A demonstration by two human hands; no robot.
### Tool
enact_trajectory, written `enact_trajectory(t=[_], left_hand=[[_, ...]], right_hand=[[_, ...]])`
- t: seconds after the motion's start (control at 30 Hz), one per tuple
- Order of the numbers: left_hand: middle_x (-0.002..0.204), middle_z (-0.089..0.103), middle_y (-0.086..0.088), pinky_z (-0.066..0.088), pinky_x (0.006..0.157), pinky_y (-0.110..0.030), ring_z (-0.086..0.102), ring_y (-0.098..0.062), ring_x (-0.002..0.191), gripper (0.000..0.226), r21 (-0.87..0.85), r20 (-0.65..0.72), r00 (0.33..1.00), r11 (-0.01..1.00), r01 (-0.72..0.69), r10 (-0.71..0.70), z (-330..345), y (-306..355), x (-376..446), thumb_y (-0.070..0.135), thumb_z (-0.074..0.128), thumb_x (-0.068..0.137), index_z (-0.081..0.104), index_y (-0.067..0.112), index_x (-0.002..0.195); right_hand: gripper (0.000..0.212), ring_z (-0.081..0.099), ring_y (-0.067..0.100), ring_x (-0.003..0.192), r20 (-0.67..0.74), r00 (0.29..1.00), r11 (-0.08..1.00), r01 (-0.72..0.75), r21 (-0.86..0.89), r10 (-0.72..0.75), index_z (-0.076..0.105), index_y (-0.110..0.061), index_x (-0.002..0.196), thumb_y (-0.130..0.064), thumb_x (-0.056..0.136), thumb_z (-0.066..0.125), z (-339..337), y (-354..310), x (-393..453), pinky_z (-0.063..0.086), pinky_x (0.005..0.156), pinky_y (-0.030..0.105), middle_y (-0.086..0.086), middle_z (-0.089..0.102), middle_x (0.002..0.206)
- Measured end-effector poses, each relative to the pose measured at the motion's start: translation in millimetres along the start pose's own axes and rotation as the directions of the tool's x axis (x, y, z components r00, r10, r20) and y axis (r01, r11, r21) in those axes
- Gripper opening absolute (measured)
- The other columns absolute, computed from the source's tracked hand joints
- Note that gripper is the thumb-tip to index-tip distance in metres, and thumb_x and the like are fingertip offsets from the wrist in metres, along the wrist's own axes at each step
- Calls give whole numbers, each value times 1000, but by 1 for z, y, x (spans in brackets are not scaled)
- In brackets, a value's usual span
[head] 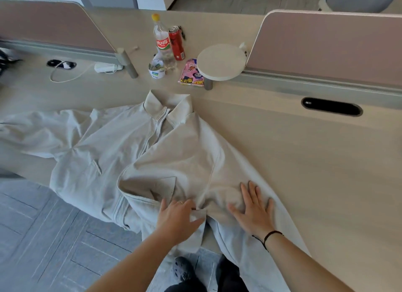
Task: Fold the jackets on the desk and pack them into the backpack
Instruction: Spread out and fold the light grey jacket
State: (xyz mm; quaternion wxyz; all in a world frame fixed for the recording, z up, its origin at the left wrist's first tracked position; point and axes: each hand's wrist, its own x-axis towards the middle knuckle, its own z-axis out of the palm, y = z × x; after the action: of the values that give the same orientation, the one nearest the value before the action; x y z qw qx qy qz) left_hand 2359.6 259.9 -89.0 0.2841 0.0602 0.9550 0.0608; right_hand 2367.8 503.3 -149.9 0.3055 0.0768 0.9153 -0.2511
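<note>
One jacket (pixel 139 152), pale beige, is seen spread front-up on the desk (pixel 315 161); collar toward the partitions, hem and one sleeve hanging over the near edge. Zip partly done up. The other sleeve is stretched out toward the left. The front panel on the right has been laid over toward the middle. No backpack can be made out.

Two hands are counted, both on the jacket near the desk's front edge. The left hand (pixel 178 217) is curled over a bunched fold of fabric, which is gripped at the fingertips; a ring is seen on one finger. The right hand (pixel 254 211) is laid flat, fingers spread, palm pressed onto the cloth. A dark band is worn at that wrist.

Noted at the back of the desk: one clear plastic bottle (pixel 163 41) with yellow cap, one red can (pixel 176 43) just beside it, one small open cup (pixel 156 68), one pink printed packet (pixel 191 73), one round white shelf (pixel 220 61) on a post. Two pink partitions (pixel 326 45) are counted. One white charger (pixel 107 67) with cable lies at left.
</note>
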Motion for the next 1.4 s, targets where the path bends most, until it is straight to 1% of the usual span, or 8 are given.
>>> enact_trajectory(t=[0.17, 0.4, 0.6, 0.7, 0.87, 1.03, 1.3, 1.4], left_hand=[[76, 60, 19, 27, 110, -36, 47, -8, 89, 14, -67, -48, 987, 985, -159, 156, 6, -50, -27, 29, 62, 84, 70, 39, 90], [126, 49, 29, 10, 120, -45, 26, -7, 134, 42, -305, -252, 968, 950, -63, -16, 8, -111, -89, 10, 72, 69, 69, 51, 71], [160, 18, 16, 29, 114, -39, 15, -14, 148, 41, -639, -155, 927, 750, 171, -343, 22, -155, -144, 2, 75, 80, 68, 40, 69], [116, 68, 5, 56, 82, -35, 67, -18, 100, 40, -797, -31, 806, 501, 337, -591, 30, -164, -156, -2, 63, 84, 70, 35, 70], [68, 72, -5, 61, 72, -49, 73, -26, 67, 26, -928, 258, 621, -10, 374, -740, 49, -182, -176, 22, 53, 85, 74, 18, 69], [52, 55, 3, 38, 46, -22, 51, -13, 51, 38, -899, 150, 512, 98, 426, -846, 60, -178, -180, 36, 74, 78, 56, 10, 58], [90, 68, 0, 43, 57, -26, 58, -14, 68, 27, -976, 200, 615, -103, 190, -763, 67, -187, -188, 1, 68, 77, 56, 21, 89], [84, 69, -6, 46, 64, -32, 59, -20, 71, 31, -957, 201, 662, -289, -25, -722, 51, -192, -194, -9, 67, 83, 55, 16, 97]], right_hand=[[108, -31, 17, 148, 28, 998, 994, -55, -99, 58, -24, -41, 153, -91, 77, 34, -3, 1, 9, -15, 115, 63, -12, -40, 157], [107, -16, 26, 153, -33, 991, 990, -134, -34, 132, -7, -33, 159, -73, 83, 57, -12, -50, 20, 2, 117, 68, 3, -22, 165], [78, 5, 21, 155, 32, 865, 858, 502, -110, -501, 16, -27, 158, -50, 96, 56, 26, -183, -11, 9, 124, 52, 4, 4, 168], [79, -2, 24, 155, 292, 795, 768, 598, -227, -532, 10, -42, 156, -58, 93, 55, 57, -224, -10, 5, 119, 63, -7, -6, 168], [98, 13, 24, 153, 326, 889, 791, 441, -424, -321, 12, -30, 158, -77, 78, 42, 61, -211, 46, 28, 118, 53, -4, 9, 168], [111, 10, 26, 153, 348, 888, 756, 444, -480, -301, 9, -31, 158, -87, 66, 35, 66, -219, 51, 26, 120, 51, -3, 11, 167], [94, 55, 25, 114, 253, 699, 546, 693, -472, -669, -6, -38, 155, -51, 91, 62, 69, -284, 14, 52, 90, 46, 4, 46, 132], [102, 49, 29, 127, 299, 788, 712, 615, -338, -538, -4, -37, 156, -50, 87, 69, 69, -302, 20, 46, 103, 48, 7, 40, 146]])
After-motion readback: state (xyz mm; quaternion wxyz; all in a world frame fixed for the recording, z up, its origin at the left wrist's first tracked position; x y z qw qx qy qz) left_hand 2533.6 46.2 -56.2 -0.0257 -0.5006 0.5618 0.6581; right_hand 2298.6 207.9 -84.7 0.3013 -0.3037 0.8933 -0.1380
